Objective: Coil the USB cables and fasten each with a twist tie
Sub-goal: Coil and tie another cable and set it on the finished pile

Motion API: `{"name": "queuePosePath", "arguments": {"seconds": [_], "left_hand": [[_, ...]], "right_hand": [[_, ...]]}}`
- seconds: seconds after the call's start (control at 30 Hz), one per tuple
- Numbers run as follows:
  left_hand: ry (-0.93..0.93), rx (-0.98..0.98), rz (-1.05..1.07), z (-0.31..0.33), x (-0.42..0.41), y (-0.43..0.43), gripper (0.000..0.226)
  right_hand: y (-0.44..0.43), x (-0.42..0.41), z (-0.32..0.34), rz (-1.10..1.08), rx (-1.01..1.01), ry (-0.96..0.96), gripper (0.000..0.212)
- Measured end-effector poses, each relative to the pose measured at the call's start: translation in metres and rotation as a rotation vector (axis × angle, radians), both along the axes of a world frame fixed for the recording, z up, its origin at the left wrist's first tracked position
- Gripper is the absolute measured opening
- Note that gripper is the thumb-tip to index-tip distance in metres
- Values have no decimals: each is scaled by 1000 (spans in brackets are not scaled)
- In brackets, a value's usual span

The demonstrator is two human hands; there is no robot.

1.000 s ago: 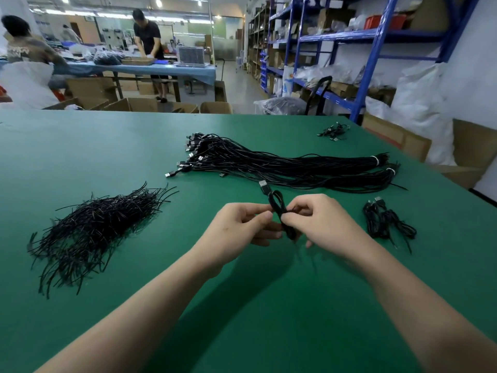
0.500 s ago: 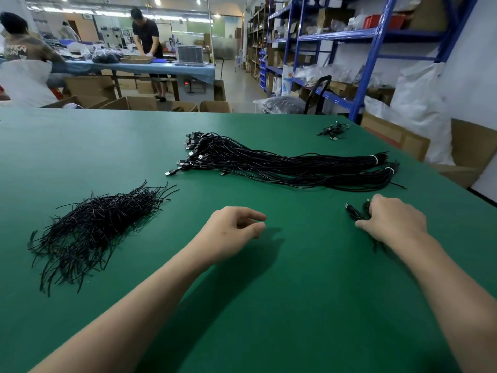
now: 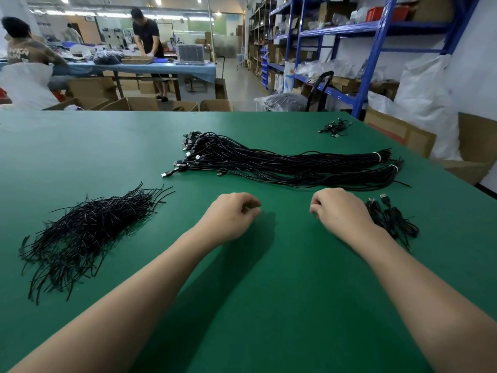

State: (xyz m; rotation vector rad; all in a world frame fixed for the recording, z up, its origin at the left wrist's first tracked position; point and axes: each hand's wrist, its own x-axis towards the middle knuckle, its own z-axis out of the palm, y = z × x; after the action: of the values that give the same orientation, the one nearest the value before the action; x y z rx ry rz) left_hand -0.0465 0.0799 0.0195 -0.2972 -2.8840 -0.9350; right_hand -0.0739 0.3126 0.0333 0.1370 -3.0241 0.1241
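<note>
A long bundle of black USB cables point(image 3: 282, 164) lies across the middle of the green table point(image 3: 80, 146), plugs at its left end and white bands at its right end. A heap of black twist ties point(image 3: 86, 232) sits at the left. A small pile of coiled, tied cables point(image 3: 392, 219) lies at the right. My left hand point(image 3: 231, 215) hovers over the table centre, fingers loosely curled, holding nothing. My right hand point(image 3: 341, 211) is just left of the coiled pile, fingers loosely curled and empty.
Another small clump of cables point(image 3: 334, 127) lies near the table's far right corner. Cardboard boxes point(image 3: 403, 131) and blue shelving point(image 3: 371, 57) stand beyond the right edge. Two people work at a blue table point(image 3: 139, 67) far behind.
My hands held a coiled cable together a second ago. The right hand set it on the pile at the right and has drawn back toward the centre, empty. The left hand stayed.
</note>
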Motion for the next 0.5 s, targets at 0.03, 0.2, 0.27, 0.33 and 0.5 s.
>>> {"name": "queuePosePath", "arguments": {"seconds": [0.03, 0.2, 0.27, 0.33, 0.5], "left_hand": [[12, -52, -10, -2, -12, 8, 30], [106, -279, -75, -16, -68, 50, 47], [140, -352, -50, -20, -85, 61, 51], [153, -383, -6, -25, -99, 69, 50], [235, -389, 68, -32, -116, 78, 28]], "right_hand": [[1, -6, -2, -19, -4, 1, 21], [8, -35, -13, -78, 57, -118, 26], [12, -47, -17, -111, 38, -191, 40], [15, -56, -22, -137, -7, -243, 56], [21, -73, -32, -160, -63, -282, 62]]}}
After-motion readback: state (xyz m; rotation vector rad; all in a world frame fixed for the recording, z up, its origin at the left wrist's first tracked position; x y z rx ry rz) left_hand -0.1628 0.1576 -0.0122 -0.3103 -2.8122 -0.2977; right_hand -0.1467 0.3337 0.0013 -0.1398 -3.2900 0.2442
